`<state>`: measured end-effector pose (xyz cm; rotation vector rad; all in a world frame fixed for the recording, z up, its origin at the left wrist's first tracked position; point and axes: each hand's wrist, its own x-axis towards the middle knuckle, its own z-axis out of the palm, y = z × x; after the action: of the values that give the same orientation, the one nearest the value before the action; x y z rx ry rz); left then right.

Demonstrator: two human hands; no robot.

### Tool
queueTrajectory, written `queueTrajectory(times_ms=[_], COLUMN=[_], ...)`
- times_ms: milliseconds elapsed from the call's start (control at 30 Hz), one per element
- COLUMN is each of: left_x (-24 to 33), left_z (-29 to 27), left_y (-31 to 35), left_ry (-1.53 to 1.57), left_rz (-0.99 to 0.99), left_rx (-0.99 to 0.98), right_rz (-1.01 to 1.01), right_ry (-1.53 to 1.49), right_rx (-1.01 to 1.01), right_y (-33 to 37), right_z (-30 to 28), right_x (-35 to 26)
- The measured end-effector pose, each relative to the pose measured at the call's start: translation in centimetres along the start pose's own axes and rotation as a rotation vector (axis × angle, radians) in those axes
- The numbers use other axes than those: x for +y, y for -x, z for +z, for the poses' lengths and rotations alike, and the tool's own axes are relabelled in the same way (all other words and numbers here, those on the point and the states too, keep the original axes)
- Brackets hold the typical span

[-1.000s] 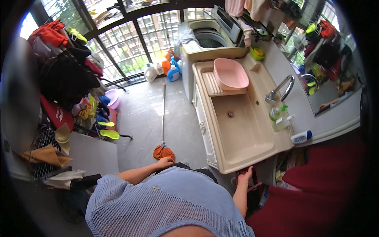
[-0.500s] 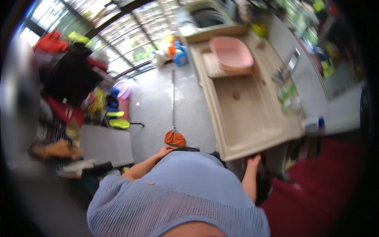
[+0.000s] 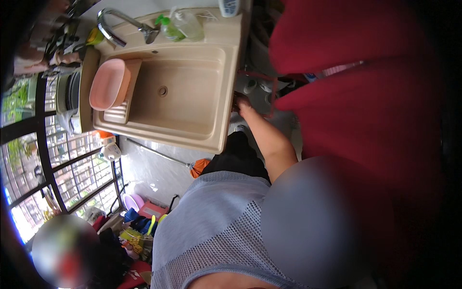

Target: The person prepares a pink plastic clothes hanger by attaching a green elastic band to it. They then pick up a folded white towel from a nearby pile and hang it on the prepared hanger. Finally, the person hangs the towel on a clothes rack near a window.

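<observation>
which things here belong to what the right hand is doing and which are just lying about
Likely involved, judging by nearness:
right hand, its hold unclear
sink, whose end it is beside
thin red frame, close by

Seemingly just lying about:
pink basin
orange-headed mop
green pump bottle

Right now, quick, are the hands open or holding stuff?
Left hand: out of view.
Right hand: beside the sink; can't tell if it's open, closed or holding anything.

The right hand (image 3: pixel 242 103) is just beside the beige sink (image 3: pixel 192 101).
</observation>
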<state>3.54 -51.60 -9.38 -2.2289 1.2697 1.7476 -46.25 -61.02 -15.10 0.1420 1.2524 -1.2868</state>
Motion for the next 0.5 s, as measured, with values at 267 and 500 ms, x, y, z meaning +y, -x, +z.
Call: queueTrajectory(times_ms=[267, 500], left_x=[-1.5, -4.0], left_z=[-0.1, 0.1], left_y=[3.9, 3.3], left_ry=[-0.035, -0.107], left_rz=[-0.01, 0.042], left_rx=[0.075, 0.116], right_rz=[0.061, 0.076], right_ry=[0.009, -0.082], right_rx=[-0.123, -0.014], right_y=[0.2, 2.8], right_z=[1.2, 0.5], right_x=[2.5, 1.4])
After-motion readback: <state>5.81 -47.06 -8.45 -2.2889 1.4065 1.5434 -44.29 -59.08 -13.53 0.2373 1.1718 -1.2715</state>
